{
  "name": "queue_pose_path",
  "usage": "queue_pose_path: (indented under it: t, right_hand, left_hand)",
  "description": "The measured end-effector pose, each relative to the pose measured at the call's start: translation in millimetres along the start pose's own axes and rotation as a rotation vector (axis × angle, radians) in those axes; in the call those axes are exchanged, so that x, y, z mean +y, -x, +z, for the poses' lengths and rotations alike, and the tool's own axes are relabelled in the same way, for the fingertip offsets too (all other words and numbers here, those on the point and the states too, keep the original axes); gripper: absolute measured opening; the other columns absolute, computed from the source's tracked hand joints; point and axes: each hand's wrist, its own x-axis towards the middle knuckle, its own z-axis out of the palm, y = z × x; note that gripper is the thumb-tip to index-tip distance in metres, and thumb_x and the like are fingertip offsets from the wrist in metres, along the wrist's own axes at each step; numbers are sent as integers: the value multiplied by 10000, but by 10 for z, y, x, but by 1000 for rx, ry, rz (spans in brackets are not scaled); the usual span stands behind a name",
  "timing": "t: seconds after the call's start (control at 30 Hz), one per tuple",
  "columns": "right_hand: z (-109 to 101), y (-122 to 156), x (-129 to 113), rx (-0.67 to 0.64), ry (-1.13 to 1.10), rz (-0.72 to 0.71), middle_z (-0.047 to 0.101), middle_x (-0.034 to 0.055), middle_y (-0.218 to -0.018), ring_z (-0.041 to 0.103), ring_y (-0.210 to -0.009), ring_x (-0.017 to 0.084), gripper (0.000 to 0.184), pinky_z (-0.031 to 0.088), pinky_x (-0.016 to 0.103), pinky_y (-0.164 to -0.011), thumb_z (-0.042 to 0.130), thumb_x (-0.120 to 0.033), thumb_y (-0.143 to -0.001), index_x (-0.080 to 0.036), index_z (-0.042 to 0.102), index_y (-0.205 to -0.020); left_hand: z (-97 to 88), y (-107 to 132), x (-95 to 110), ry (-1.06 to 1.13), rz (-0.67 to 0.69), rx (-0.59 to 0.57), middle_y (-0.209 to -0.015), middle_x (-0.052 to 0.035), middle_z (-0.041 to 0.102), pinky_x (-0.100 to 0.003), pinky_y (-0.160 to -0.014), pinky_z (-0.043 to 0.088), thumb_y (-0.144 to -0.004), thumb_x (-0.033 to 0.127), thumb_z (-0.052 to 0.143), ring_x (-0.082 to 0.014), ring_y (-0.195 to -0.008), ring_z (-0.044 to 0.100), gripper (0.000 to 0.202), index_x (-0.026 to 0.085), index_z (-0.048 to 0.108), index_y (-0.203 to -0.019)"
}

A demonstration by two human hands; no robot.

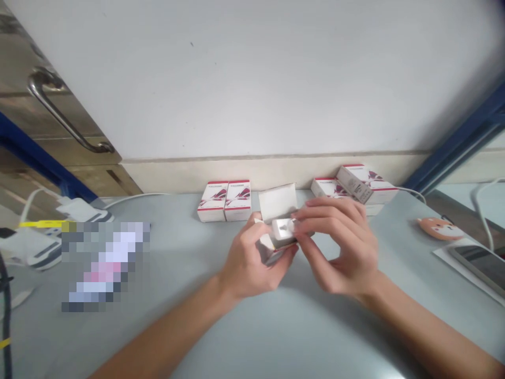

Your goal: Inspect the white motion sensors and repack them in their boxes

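My left hand [246, 260] is wrapped round a small white cardboard box [278, 202], tilted, its top flap standing up. At the box's mouth sits a small white plastic piece [281, 228] with a dark mark on its face. The fingertips of my right hand [347, 250] pinch this piece at its right side. How much of it lies inside the box is hidden by my fingers. Behind my left hand, two white boxes with red print [224, 200] stand side by side on the grey table [300, 337].
Several similar boxes [361, 184] are stacked at the back right by the wall [268, 79]. To the right lie an orange animal-face item [441, 229] and a phone [479, 266]. White power strips [84, 210] with cables and a pixelated object [110, 263] are on the left.
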Motion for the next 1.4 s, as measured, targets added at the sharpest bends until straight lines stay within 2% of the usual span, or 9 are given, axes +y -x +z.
queue_pose_path:
  t: [0.4, 0.57, 0.7, 0.8, 0.93, 1.0, 1.1, 1.23, 1.4]
  right_hand:
    - [-42, -56, -80, -125, 35, 142, 796, -2, -945, 658, -1216, 324, 127, 425, 509, -1010, 669, -159, -892, -285, 660, -909]
    - [-27, -50, -44, -184, 40, 103, 784, 20, -1147, 590, -1349, 355, 149, 438, 553, -1083, 668, -178, -912, -300, 692, -993]
    - [2, -20, 109, -106, 77, 29, 655, 90, -1380, 612, -1299, 322, 310, 491, 517, -1075, 641, -181, -941, -306, 705, -1218]
    - [24, 23, 347, -24, 112, 161, 672, 108, -1225, 671, -1147, 281, 273, 533, 464, -992, 593, -182, -968, -276, 710, -1196]
    - [87, 198, 693, -347, 163, 522, 711, 58, -1044, 712, -850, 202, 179, 549, 355, -761, 580, -245, -983, -247, 732, -1077]
    - [134, 320, 815, -538, 226, 599, 733, 55, -1029, 701, -768, 193, 196, 517, 330, -665, 621, -306, -968, -247, 752, -1101]
    - [188, 427, 905, -628, 254, 647, 748, 57, -971, 699, -766, 203, 183, 512, 326, -657, 645, -313, -952, -236, 776, -1054]
    - [148, 283, 807, -424, 118, 618, 736, 46, -912, 704, -771, 196, 173, 565, 346, -737, 635, -285, -969, -219, 773, -1052]
    - [-17, -35, 334, 24, 92, 262, 719, 91, -1136, 716, -871, 208, 218, 602, 388, -807, 677, -239, -977, -264, 731, -1187]
  left_hand:
    - [-5, 52, 8, -18, -52, -61, -834, 35, 513, -355, -606, 512, -835, 51, 733, -192, -729, 556, 656, 332, 315, -1254]
    - [-15, 55, -13, -1, -54, -44, -919, 7, 531, -355, -629, 539, -846, 58, 711, -183, -743, 595, 654, 313, 336, -1317]
    - [-30, 82, -45, -9, -162, 1, -1064, -32, 557, -355, -766, 576, -880, 118, 717, -179, -889, 644, 596, 279, 357, -1326]
    - [-47, 113, -86, -77, -272, 47, -1160, -68, 547, -368, -859, 582, -903, 221, 741, -203, -1021, 647, 559, 255, 379, -1327]
    - [-63, 139, -157, -183, -273, 87, -1194, -78, 556, -374, -919, 572, -899, 271, 772, -219, -1092, 642, 561, 247, 408, -1325]
    - [-67, 130, -183, -230, -218, 107, -1137, -54, 571, -365, -903, 567, -888, 258, 788, -207, -1053, 647, 568, 249, 421, -1322]
    - [-71, 94, -191, -275, -140, 104, -995, -4, 561, -327, -806, 554, -876, 224, 793, -180, -930, 634, 538, 263, 448, -1287]
    - [-80, 59, -140, -327, -130, 57, -919, 12, 525, -273, -673, 518, -875, 202, 786, -158, -807, 601, 442, 268, 490, -1197]
    - [-93, 69, -46, -484, -71, -51, -936, -19, 534, -271, -616, 493, -885, 227, 775, -165, -752, 583, 305, 265, 567, -1104]
